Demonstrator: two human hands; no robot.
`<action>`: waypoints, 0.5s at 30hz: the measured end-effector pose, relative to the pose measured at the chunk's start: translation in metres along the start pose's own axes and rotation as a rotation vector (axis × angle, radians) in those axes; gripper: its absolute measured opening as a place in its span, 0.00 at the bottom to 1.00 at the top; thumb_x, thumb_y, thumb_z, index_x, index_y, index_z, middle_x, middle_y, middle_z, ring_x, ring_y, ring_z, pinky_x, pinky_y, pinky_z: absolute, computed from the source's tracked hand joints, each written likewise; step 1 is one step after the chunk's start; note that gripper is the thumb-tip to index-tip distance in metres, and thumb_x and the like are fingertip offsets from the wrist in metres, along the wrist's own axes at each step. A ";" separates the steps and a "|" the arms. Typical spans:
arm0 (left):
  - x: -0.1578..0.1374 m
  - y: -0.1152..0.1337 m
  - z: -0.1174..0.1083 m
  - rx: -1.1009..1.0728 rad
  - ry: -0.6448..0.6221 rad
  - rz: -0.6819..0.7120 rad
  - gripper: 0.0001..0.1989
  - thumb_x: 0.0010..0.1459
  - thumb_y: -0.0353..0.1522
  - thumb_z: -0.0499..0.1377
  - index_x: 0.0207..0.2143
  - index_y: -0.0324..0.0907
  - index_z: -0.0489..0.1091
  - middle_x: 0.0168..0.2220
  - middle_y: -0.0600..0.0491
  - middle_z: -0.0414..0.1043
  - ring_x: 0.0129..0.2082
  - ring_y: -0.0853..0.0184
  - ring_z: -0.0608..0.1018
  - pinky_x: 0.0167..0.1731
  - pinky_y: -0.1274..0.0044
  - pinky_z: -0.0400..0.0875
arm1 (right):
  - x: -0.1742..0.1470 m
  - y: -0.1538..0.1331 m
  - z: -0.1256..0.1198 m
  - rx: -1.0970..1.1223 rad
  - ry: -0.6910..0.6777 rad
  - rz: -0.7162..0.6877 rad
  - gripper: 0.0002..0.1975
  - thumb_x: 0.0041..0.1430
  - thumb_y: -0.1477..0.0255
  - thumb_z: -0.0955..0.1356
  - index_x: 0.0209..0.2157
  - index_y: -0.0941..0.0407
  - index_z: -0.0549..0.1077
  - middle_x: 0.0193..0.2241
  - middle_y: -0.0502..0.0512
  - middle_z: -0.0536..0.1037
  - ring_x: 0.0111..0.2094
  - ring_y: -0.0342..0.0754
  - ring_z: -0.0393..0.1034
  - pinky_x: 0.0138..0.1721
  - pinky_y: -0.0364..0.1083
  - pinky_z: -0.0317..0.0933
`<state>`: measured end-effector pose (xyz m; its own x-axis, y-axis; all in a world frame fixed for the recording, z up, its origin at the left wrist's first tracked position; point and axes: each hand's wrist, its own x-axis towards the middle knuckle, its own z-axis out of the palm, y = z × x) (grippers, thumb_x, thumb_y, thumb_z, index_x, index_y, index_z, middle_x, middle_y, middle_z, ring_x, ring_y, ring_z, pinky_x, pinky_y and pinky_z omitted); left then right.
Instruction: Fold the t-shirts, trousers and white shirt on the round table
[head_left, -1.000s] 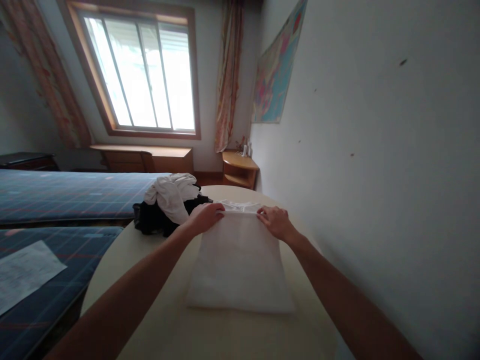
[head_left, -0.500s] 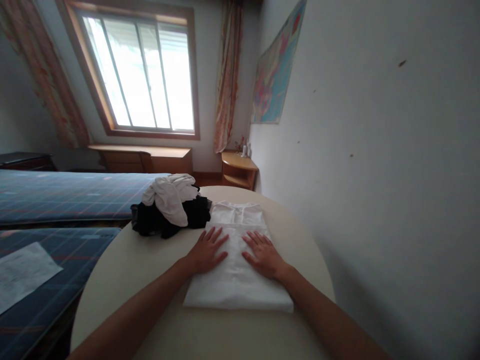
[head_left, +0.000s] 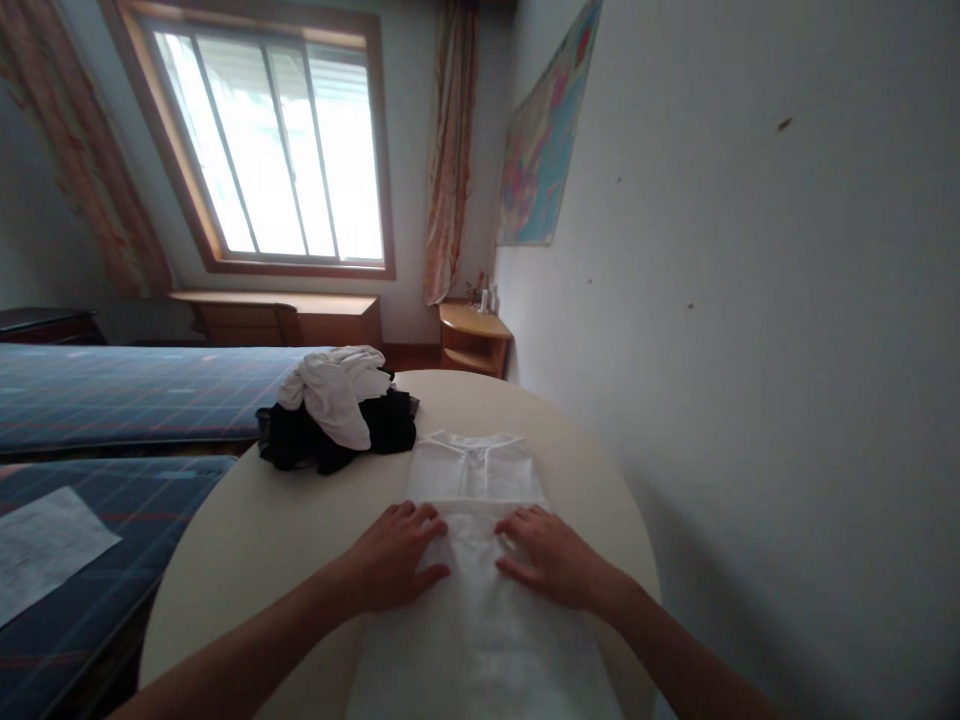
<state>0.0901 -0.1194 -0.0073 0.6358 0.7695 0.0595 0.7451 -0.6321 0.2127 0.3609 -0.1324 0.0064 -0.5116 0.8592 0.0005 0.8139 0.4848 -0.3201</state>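
A white shirt (head_left: 480,600) lies folded over on the round table, its collar end toward the far side and its near end running past the bottom of the view. My left hand (head_left: 397,555) rests on the left part of the folded layer, fingers spread and slightly bent. On the right part lies my right hand (head_left: 551,555), its thumb apart from the curved fingers. Both hands touch the cloth just on the near side of the fold's straight upper edge. Neither appears to grip the fabric.
A heap of black and white clothes (head_left: 337,410) sits on the far left of the pale round table (head_left: 240,570). Left of it are plaid mattresses (head_left: 150,395) with a paper sheet (head_left: 52,545). The wall (head_left: 750,400) runs along the right.
Both hands have drawn back toward me, and the shirt has slid with them across the table. Its near end has passed out of the bottom of the view. The fingers are more bent.
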 end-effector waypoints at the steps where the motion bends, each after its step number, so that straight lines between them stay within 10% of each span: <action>1: 0.007 -0.004 -0.003 0.003 0.013 -0.012 0.18 0.61 0.42 0.56 0.51 0.46 0.70 0.51 0.46 0.71 0.48 0.54 0.74 0.52 0.62 0.66 | 0.005 0.003 -0.002 -0.009 0.017 0.015 0.17 0.62 0.64 0.67 0.50 0.55 0.73 0.48 0.60 0.76 0.51 0.55 0.68 0.55 0.51 0.59; 15: 0.056 -0.056 -0.013 -0.155 -0.109 -0.065 0.11 0.54 0.37 0.59 0.38 0.42 0.72 0.38 0.50 0.75 0.39 0.61 0.75 0.40 0.75 0.67 | 0.041 0.039 -0.004 0.003 0.037 0.207 0.12 0.61 0.66 0.67 0.41 0.57 0.77 0.41 0.59 0.80 0.42 0.52 0.72 0.43 0.46 0.60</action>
<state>0.0812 -0.0400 -0.0028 0.6113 0.7888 -0.0632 0.7509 -0.5531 0.3609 0.3723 -0.0775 -0.0021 -0.3232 0.9458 -0.0305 0.8998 0.2972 -0.3195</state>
